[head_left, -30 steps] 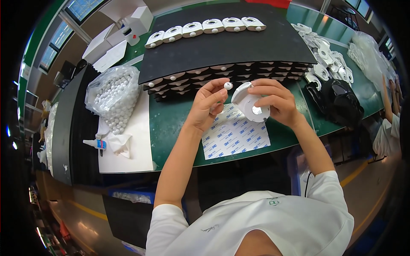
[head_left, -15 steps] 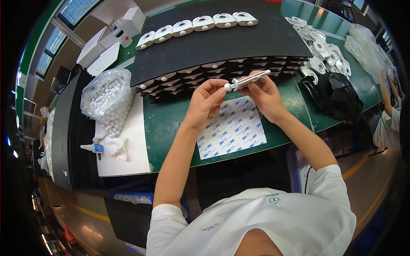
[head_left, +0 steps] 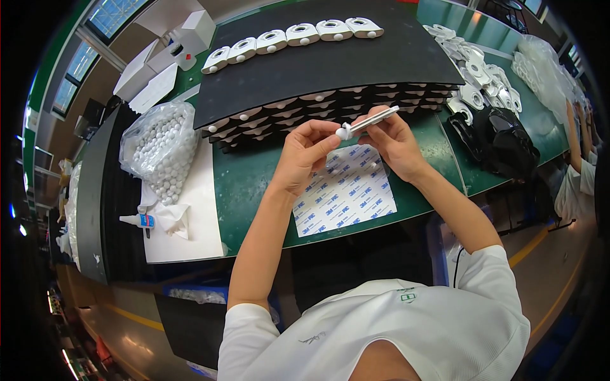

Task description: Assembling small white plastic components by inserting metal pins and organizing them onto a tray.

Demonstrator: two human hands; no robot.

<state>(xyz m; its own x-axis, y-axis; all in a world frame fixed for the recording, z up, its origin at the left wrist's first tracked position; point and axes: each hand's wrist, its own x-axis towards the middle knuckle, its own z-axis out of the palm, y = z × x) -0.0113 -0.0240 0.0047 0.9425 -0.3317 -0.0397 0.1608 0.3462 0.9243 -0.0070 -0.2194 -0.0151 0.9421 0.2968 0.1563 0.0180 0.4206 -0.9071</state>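
My left hand (head_left: 305, 153) pinches a small white ball (head_left: 344, 133) between thumb and fingertips. My right hand (head_left: 397, 149) grips a flat white plastic part (head_left: 379, 117), held tilted and edge-on, its far end pointing up to the right. Ball and part meet at the part's left end, in front of the stacked boards; the exact contact is partly covered by my fingers. Beneath both hands lies a white backing sheet with blue print (head_left: 346, 202). Beyond them, a row of similar white parts with balls (head_left: 302, 34) lies on a black board (head_left: 330, 66).
Layered black boards with white parts between them (head_left: 267, 124) stand just beyond my hands. At left are a clear bag of white balls (head_left: 159, 149), a small glue bottle (head_left: 138, 220) and crumpled tissue (head_left: 173, 221). Loose white parts (head_left: 476, 76) and a black bag (head_left: 505, 143) sit right.
The ball in my left hand has moved slightly right, up against the end of the white part. My right hand has shifted only a little.
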